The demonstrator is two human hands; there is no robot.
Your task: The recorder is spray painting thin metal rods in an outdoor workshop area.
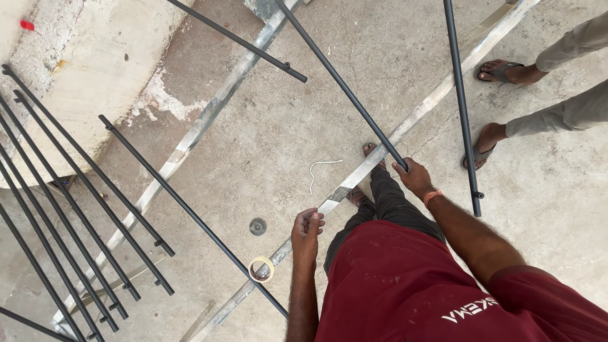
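My right hand is closed around the lower end of a long black metal rod that slants up and to the left. My left hand hangs in front of me with its fingers curled and nothing in it. Just below and left of that hand a roll of masking tape lies against another black rod. A long metal rail runs diagonally along the concrete floor under both hands.
Several more black rods stand at the left beside a concrete block. Another rod stands at the right, near another person's sandalled feet. A second metal rail, a white wire scrap and a small round disc lie on the floor.
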